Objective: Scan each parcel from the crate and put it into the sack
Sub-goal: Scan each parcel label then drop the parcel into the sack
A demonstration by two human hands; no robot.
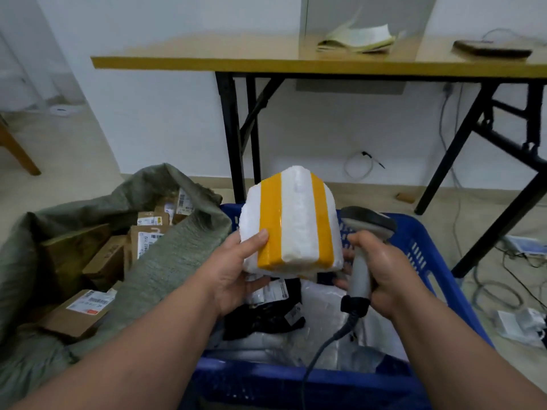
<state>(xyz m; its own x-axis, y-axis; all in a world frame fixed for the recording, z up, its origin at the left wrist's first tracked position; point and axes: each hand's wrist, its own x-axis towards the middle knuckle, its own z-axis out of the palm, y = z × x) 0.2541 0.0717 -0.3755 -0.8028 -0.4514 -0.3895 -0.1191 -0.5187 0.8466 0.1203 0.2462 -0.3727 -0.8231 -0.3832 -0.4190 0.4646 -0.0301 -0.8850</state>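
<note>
Left hand grip: the left hand (233, 276) clamps the near left corner of the parcel (291, 223), thumb flat on top beside a yellow band, fingers curled underneath.
Right hand grip: the right hand (381, 276) is wrapped tight round the grey handle of the scanner (362, 247); a few of its fingertips show past the handle, just under the parcel's right edge, and whether they touch it I cannot tell.
Parcel: a blocky bundle in white foam wrap, bound by two bands of yellow tape running from far to near over its top and down the near face; it is held up above the crate, tilted toward the camera.
Scanner: dark head at the top, just beside the parcel's right side; its coiled grey cable (325, 347) drops from the handle's base down over the crate's near wall.
Crate: blue plastic crate (414, 247) with slotted walls, under both hands; inside lie a black bag (263, 318) with a white label and clear or grey plastic mailers (322, 303).
Sack: grey-green woven sack (177, 255) on the floor to the left of the crate, its mouth open, touching the crate's left edge; brown cardboard boxes (103, 261) with printed labels lie inside.
Tabletop: a yellow tabletop (207, 59) on black folding legs stands far behind, carrying loose papers (356, 39) and a dark flat object (492, 50) to the right.
Floor: cables (503, 291) trail along the right side.
</note>
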